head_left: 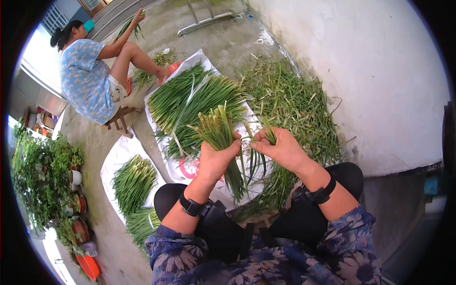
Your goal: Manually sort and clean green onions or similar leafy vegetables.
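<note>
My left hand (219, 156) grips a thick bunch of garlic chives (217, 130), its pale cut ends up and the green leaves hanging below. Close beside it, my right hand (281, 146) pinches a smaller tuft of chives (269, 133) between thumb and fingers. A few dark leaves dangle under the right hand. Beyond both hands, a large stack of green chives (192, 103) lies on a white woven sack (201, 58), with a pale strip across it. To the right spreads a heap of loose trimmings and leaves (288, 103), mixed green and yellowed.
A second white sack (115, 153) at left carries more chives (135, 181). Another person (85, 78) sits on a low wooden stool (123, 119), holding chives. Potted plants (42, 178) and a red basin (87, 267) line the left. A white wall (363, 78) bounds the right.
</note>
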A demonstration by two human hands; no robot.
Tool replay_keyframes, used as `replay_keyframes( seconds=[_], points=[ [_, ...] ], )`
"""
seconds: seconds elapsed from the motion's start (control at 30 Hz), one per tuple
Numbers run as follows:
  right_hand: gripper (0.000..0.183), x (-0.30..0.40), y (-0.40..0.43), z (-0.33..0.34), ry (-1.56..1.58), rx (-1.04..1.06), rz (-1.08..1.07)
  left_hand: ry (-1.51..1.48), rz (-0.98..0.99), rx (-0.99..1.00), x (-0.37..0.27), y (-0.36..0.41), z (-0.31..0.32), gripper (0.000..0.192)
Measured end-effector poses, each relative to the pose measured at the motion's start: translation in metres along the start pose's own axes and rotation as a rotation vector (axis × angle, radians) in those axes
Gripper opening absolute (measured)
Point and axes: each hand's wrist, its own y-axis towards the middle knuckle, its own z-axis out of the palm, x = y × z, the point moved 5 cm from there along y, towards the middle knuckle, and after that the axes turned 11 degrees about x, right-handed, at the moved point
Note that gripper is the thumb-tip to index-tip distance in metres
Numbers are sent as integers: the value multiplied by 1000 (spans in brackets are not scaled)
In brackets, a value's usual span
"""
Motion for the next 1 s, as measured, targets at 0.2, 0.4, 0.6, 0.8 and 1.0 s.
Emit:
replay_keyframes(
  seconds=[0.2,0.4,0.6,0.8,1.0],
  points=[
    [23,12,-13,-9,144,-35,46,171,123,-178,4,5,-26,9],
    [23,5,-18,-19,413,-62,34,-8,-47,26,19,3,-1,29],
    [30,9,-13,1,392,-7,-12,-144,-110,170,24,-4,30,23],
    [23,13,-13,-10,81,-262,-144,-61,-95,182,19,-3,33,17],
    [16,11,-12,-17,86,-258,-209,-134,-175,169,21,-8,30,17]
  ],
)
